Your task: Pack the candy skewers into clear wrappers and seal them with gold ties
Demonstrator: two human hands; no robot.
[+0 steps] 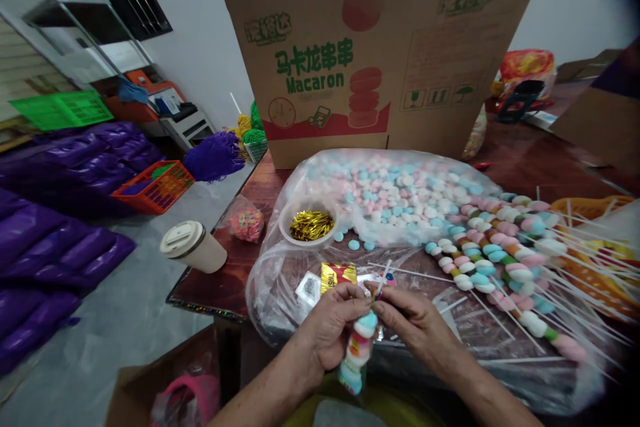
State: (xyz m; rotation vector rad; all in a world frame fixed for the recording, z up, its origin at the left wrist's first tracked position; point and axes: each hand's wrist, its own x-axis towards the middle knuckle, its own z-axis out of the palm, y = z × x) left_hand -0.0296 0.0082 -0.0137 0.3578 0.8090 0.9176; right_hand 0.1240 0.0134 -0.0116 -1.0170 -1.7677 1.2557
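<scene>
Close to the table's front edge I hold a marshmallow skewer (358, 351) in a clear printed wrapper, its pink, white and blue pieces hanging downward and its white stick (385, 275) pointing up. My left hand (333, 323) is closed around the upper part of the wrapped sweets. At the gathered neck of the wrapper, the fingers of my right hand (417, 320) are pinched together beside the stick; any small tie between them is hidden. Just beyond my hands lies a gold and red packet (339, 275). Gold twist ties (311, 225) fill a white bowl (285, 223) farther back.
Loose marshmallows (400, 197) lie on a plastic sheet (265, 280). Several unwrapped skewers (493, 253) are piled right, by an orange basket (595, 203). A large cardboard box (320, 113) stands behind. A lidded cup (197, 250) and a bag of small sweets (247, 223) are left.
</scene>
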